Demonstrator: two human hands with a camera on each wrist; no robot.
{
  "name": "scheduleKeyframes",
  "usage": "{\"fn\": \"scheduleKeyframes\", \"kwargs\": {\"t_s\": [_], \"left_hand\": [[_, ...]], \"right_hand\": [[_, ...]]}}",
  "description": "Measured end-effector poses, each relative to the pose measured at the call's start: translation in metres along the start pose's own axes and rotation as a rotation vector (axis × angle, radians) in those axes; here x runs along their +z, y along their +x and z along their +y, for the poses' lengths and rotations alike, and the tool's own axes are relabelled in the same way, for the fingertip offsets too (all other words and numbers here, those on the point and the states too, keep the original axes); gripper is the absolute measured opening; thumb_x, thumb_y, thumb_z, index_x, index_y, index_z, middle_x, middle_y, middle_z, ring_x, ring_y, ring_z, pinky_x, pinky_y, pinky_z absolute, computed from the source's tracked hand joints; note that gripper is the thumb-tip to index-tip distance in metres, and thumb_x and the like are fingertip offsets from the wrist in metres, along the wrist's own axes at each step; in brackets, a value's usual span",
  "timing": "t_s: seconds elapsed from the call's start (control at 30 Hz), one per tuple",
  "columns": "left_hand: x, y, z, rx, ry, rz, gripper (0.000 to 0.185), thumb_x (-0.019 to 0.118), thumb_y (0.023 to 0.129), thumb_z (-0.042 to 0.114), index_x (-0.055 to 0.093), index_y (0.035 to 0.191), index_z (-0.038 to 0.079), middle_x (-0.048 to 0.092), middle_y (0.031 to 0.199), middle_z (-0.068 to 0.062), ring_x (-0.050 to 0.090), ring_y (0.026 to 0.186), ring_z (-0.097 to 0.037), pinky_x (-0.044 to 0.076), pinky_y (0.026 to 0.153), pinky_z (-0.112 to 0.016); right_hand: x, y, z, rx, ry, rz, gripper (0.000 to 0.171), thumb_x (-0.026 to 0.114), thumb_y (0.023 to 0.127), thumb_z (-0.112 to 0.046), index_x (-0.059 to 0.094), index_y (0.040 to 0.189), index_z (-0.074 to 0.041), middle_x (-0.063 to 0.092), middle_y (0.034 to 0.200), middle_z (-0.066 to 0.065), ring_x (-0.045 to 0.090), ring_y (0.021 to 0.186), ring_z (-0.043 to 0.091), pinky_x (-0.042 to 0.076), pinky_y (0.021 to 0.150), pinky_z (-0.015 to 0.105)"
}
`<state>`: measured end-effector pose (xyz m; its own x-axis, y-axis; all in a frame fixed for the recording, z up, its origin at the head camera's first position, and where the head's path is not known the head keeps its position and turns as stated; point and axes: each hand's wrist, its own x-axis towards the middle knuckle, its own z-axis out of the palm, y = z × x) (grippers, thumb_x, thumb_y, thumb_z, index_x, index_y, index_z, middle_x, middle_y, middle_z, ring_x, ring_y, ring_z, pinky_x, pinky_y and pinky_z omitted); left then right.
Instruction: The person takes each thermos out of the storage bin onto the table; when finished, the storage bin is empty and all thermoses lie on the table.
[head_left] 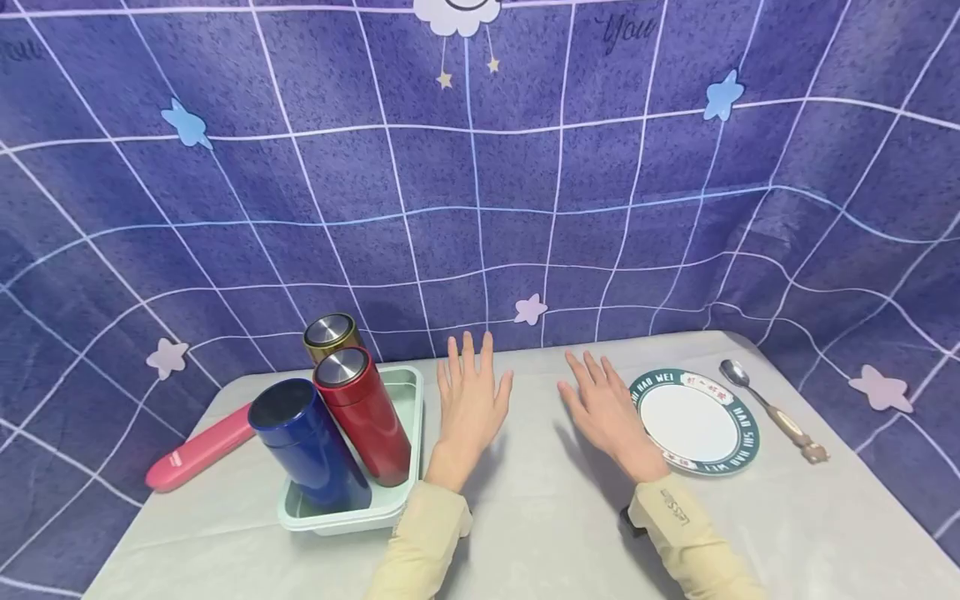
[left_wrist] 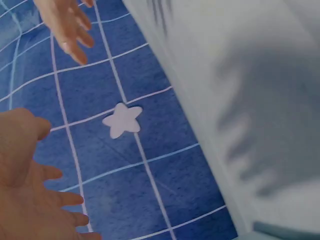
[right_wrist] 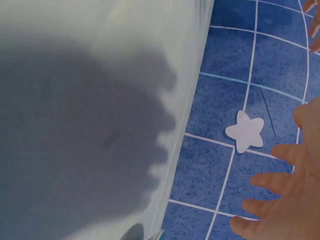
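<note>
Both hands hover flat over the middle of the grey table (head_left: 525,517), fingers straight and spread, holding nothing. My left hand (head_left: 471,400) is just right of a mint-green tray (head_left: 411,392) that holds three steel flasks: a blue flask (head_left: 303,442), a red flask (head_left: 362,412) and a gold flask (head_left: 332,333). My right hand (head_left: 603,408) sits just left of a white plate (head_left: 693,421) with a green rim. In the wrist views the left hand (left_wrist: 25,195) and right hand (right_wrist: 285,195) show open against the blue backdrop.
A spoon (head_left: 768,408) with a wooden handle lies right of the plate. A pink case (head_left: 198,450) lies left of the tray. A blue checked cloth with star stickers (head_left: 530,310) hangs behind the table.
</note>
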<state>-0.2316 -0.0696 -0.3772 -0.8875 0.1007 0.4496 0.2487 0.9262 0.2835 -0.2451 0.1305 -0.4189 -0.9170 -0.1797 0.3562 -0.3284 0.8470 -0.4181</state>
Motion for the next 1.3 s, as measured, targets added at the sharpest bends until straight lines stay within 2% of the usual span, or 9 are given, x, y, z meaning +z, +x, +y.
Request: {"fn": "scheduleKeyframes", "kwargs": {"t_s": [0.1,0.3,0.43,0.6,0.97,1.13,1.3], "left_hand": [[-0.012,0.001,0.002,0.014,-0.01,0.044,0.061,0.045,0.097,0.038,0.028,0.148,0.008,0.023,0.15,-0.023,0.008,0.14,-0.038,0.013,0.112,-0.06],[-0.043,0.007,0.008,0.044,-0.089,0.178,0.06,0.046,0.097,0.036,0.032,0.146,0.005,0.027,0.149,-0.023,0.013,0.14,-0.037,0.017,0.111,-0.061],[-0.066,0.009,0.01,0.031,-0.124,0.179,0.061,0.044,0.098,0.038,0.028,0.147,0.006,0.022,0.151,-0.021,0.007,0.141,-0.035,0.012,0.113,-0.058],[-0.092,0.008,0.009,0.002,-0.199,0.176,0.064,0.043,0.098,0.039,0.023,0.149,0.009,0.015,0.155,-0.016,0.0,0.143,-0.028,0.006,0.115,-0.054],[-0.139,-0.005,-0.001,0.01,-0.289,0.304,0.063,0.044,0.098,0.036,0.022,0.15,0.009,0.014,0.155,-0.01,0.0,0.143,-0.022,0.006,0.116,-0.052],[-0.153,-0.013,-0.012,0.024,-0.298,0.385,0.062,0.045,0.098,0.034,0.021,0.15,0.009,0.012,0.156,-0.007,0.0,0.143,-0.018,0.006,0.117,-0.047],[-0.166,-0.023,-0.026,0.018,-0.326,0.445,0.06,0.046,0.098,0.03,0.024,0.149,0.009,0.012,0.156,-0.007,0.004,0.142,-0.019,0.012,0.117,-0.043]], "right_hand": [[0.0,0.0,-0.002,-0.003,0.001,-0.005,0.057,0.033,0.1,-0.044,0.032,0.147,-0.012,0.03,0.148,0.022,0.018,0.136,0.045,0.02,0.108,0.063],[-0.002,0.0,-0.008,-0.023,0.014,0.001,0.057,0.033,0.1,-0.044,0.032,0.147,-0.012,0.03,0.147,0.023,0.019,0.136,0.045,0.017,0.112,0.058],[-0.004,0.0,-0.011,-0.035,0.018,-0.008,0.057,0.032,0.101,-0.044,0.032,0.147,-0.01,0.03,0.147,0.024,0.019,0.136,0.044,0.015,0.113,0.055],[-0.008,0.001,-0.016,-0.037,0.037,-0.003,0.058,0.032,0.1,-0.045,0.031,0.148,-0.012,0.028,0.148,0.022,0.02,0.135,0.045,0.018,0.11,0.061],[-0.021,-0.002,-0.024,-0.005,0.093,-0.031,0.06,0.028,0.1,-0.05,0.025,0.15,-0.018,0.023,0.152,0.018,0.017,0.137,0.042,0.019,0.106,0.067],[-0.019,-0.002,-0.024,-0.015,0.1,-0.027,0.06,0.028,0.1,-0.05,0.026,0.15,-0.017,0.024,0.151,0.018,0.018,0.137,0.042,0.02,0.106,0.066],[-0.017,-0.004,-0.023,-0.01,0.118,-0.036,0.059,0.029,0.1,-0.048,0.025,0.15,-0.017,0.023,0.152,0.018,0.018,0.137,0.042,0.02,0.107,0.066]]}}
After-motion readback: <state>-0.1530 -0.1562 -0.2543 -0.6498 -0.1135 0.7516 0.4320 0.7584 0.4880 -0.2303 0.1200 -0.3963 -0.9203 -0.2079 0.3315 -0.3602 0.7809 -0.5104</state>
